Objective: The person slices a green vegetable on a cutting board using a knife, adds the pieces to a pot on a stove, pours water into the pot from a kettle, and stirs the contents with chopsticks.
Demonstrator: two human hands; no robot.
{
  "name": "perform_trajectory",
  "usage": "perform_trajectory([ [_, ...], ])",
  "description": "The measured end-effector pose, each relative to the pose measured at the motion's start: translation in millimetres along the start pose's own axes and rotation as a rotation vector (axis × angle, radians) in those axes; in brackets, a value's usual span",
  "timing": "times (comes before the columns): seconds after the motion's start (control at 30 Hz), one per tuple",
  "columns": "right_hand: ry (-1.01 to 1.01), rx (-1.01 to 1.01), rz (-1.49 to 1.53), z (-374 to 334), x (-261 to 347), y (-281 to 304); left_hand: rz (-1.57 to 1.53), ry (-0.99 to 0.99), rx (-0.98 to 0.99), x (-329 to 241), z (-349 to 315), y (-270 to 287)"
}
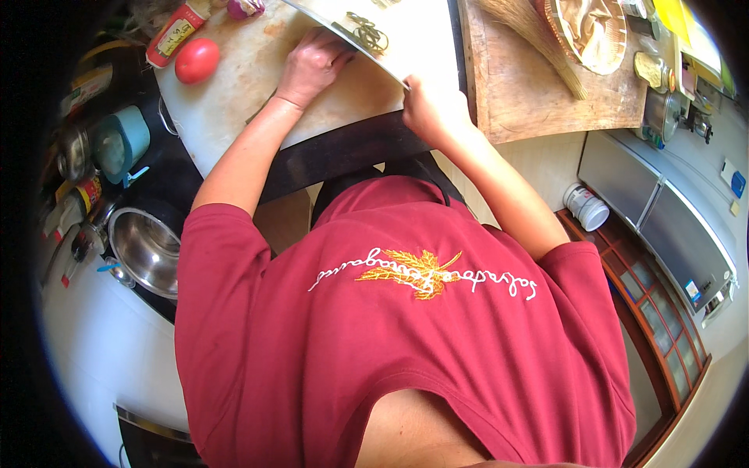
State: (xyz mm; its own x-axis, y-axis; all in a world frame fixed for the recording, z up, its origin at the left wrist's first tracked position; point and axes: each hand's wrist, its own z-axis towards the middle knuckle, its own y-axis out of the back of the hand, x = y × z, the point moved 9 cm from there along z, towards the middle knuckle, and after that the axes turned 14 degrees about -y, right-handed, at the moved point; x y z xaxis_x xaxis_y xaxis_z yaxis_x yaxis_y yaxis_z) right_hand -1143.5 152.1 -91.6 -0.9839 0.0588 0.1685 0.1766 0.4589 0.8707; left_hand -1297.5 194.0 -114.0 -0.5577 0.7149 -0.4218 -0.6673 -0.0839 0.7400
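My right hand [438, 111] is wrapped round the handle end of a kitchen knife [382, 69], whose blade slants up and left across a white cutting board [234, 101]. On the near side of the blade, my left hand [314, 66] rests with its fingers curled in against the board. Whatever lies under those fingertips is hidden. Thin green strips [368, 35] lie in a loose heap just beyond the blade. To the left on the board are a red tomato [197, 61], a red carton-like package [176, 33] and a purple vegetable [246, 8], partly cut off by the frame.
Right of the board stands a wooden surface [523, 109] bearing a straw brush [542, 47], a round fringed tray [589, 31] and a jar [654, 72]. At left are a steel bowl [147, 251] and a light-blue container [134, 134]. A white bucket [585, 207] sits lower right.
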Motion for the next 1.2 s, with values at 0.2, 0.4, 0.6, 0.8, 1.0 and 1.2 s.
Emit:
perform_trajectory([
  [0.2,0.001,-0.027,0.047,-2,-1,6,-0.068,-0.043,0.154,-7,-4,1],
  [0.4,-0.123,0.028,0.020,-38,-42,7,-0.041,-0.048,0.177,-14,-15,1],
  [0.6,-0.128,-0.001,0.047,-47,-45,21,0.052,-0.050,0.207,-20,-14,1],
  [0.8,-0.119,0.042,-0.030,-52,-33,13,0.078,-0.025,0.276,-17,-17,-6],
  [1.0,-0.139,0.114,-0.046,-34,-25,-9,0.022,0.016,0.304,-11,-23,-11],
  [1.2,-0.072,0.039,-0.009,-2,7,-1,0.035,-0.006,0.297,-15,-18,-8],
])
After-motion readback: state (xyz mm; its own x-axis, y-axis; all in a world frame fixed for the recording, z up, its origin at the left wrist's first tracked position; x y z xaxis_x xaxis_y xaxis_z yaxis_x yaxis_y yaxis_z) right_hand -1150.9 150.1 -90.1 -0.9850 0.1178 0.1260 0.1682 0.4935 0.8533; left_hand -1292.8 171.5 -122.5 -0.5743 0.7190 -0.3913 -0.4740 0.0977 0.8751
